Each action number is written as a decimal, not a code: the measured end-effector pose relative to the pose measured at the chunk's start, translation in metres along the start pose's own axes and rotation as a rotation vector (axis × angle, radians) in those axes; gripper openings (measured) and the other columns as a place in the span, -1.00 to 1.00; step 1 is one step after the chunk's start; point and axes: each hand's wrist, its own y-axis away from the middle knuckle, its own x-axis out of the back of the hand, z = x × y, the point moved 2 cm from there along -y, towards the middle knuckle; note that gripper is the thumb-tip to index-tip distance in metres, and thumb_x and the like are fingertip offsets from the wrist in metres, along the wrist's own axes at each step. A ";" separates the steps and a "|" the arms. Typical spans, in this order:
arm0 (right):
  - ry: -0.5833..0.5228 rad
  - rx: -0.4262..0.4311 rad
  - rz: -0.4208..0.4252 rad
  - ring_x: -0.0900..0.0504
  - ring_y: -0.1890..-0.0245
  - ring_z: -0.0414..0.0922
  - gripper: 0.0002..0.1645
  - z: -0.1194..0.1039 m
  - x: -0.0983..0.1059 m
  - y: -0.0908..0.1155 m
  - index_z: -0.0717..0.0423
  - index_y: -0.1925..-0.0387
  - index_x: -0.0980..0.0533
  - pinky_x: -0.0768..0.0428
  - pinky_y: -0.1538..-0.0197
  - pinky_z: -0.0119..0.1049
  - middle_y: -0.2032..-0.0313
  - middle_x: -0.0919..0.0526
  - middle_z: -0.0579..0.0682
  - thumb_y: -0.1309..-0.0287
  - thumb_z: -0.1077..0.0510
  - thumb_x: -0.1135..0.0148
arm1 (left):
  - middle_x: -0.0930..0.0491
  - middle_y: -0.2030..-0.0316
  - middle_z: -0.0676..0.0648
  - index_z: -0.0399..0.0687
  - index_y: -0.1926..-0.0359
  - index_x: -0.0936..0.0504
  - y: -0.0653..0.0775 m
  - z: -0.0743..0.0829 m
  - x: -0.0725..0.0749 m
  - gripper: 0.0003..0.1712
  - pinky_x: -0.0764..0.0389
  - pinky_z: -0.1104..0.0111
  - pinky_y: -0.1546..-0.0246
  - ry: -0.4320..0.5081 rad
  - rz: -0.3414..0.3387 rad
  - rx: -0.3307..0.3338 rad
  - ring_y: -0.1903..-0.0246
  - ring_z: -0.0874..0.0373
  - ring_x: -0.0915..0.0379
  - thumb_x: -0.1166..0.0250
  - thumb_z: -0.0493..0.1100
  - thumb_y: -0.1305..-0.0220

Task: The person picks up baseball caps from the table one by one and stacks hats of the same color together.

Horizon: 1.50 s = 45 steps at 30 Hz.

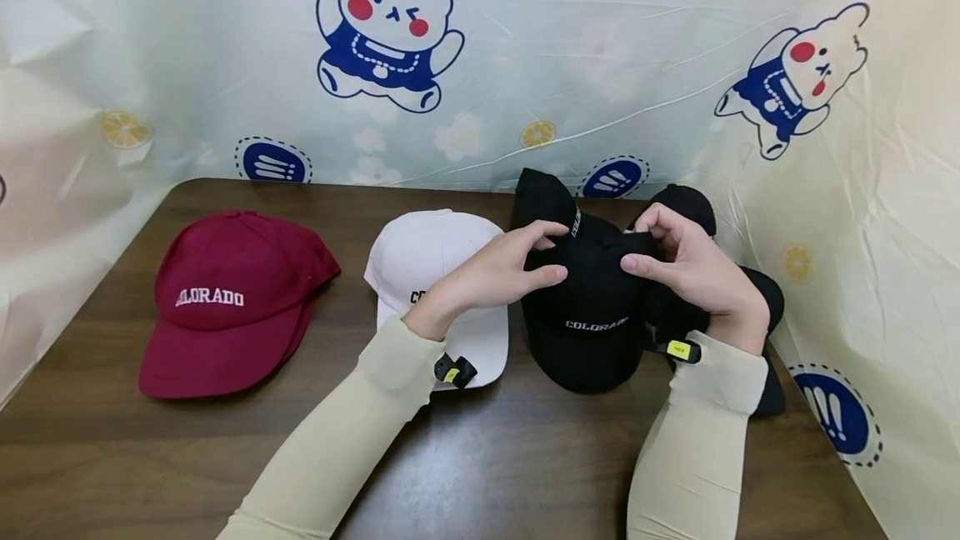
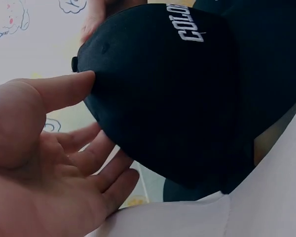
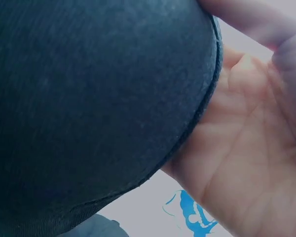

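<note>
A black cap [image 1: 588,298] lettered COLORADO lies brim towards me, right of centre. My left hand [image 1: 513,269] is at the left side of its crown. In the left wrist view the thumb [image 2: 76,89] touches a dark crown, with the other loosely bent fingers along its edge. My right hand [image 1: 697,269] grips the cap's upper right side. In the right wrist view a curved dark edge [image 3: 202,98] runs between thumb and fingers; the fingertips are hidden. Behind stands another black cap [image 1: 538,194], tilted up, with white letters.
A white cap [image 1: 435,244] lies left of the black ones, partly under my left forearm. Farther left is a maroon cap [image 1: 232,273], with more maroon fabric beneath it. More black caps [image 1: 682,205] lie at the right, by the printed cloth [image 1: 525,57] around the wooden table [image 1: 67,440].
</note>
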 end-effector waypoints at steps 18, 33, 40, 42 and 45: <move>0.003 -0.151 -0.013 -0.43 0.29 0.00 -0.77 0.017 0.006 0.006 0.04 0.08 -0.40 -0.42 0.31 -0.26 0.27 -0.48 0.12 -0.28 0.12 -0.21 | -0.41 0.21 -0.07 -0.08 0.14 -0.36 -0.006 0.004 -0.013 -0.84 -0.37 0.33 0.12 0.300 -0.041 0.006 0.13 0.16 -0.33 -0.12 -0.11 -0.43; -0.073 -0.180 -0.021 -0.43 0.13 0.04 -0.58 0.032 0.015 0.014 -0.01 -0.20 -0.36 -0.49 0.12 -0.32 0.05 -0.48 0.10 -0.34 0.15 -0.12 | -0.40 0.19 -0.06 -0.03 0.16 -0.34 -0.015 0.003 -0.023 -0.82 -0.37 0.29 0.14 0.381 0.119 0.097 0.13 0.15 -0.34 -0.09 -0.04 -0.43; -0.111 -0.209 0.065 -0.42 0.16 0.03 -0.64 0.040 0.016 0.016 0.13 -0.12 -0.38 -0.48 0.12 -0.34 0.10 -0.46 0.13 -0.37 0.10 -0.10 | -0.45 0.13 0.04 0.08 0.13 -0.35 -0.021 0.014 -0.038 -0.83 -0.43 0.28 0.13 0.265 0.196 0.181 0.13 0.17 -0.37 -0.09 0.01 -0.42; -0.117 -0.218 0.086 -0.42 0.16 0.02 -0.64 0.042 0.015 0.014 0.16 -0.10 -0.38 -0.46 0.13 -0.35 0.10 -0.46 0.14 -0.37 0.09 -0.10 | -0.45 0.12 0.04 0.09 0.12 -0.35 -0.022 0.015 -0.041 -0.84 -0.42 0.27 0.14 0.256 0.221 0.207 0.13 0.17 -0.37 -0.09 0.01 -0.42; -0.110 -0.240 0.101 -0.40 0.18 -0.01 -0.64 0.045 0.012 0.009 0.19 -0.05 -0.38 -0.44 0.15 -0.34 0.11 -0.45 0.12 -0.36 0.06 -0.12 | -0.46 0.09 0.03 0.11 0.11 -0.36 -0.023 0.013 -0.043 -0.84 -0.42 0.27 0.13 0.248 0.254 0.242 0.12 0.18 -0.37 -0.11 0.00 -0.42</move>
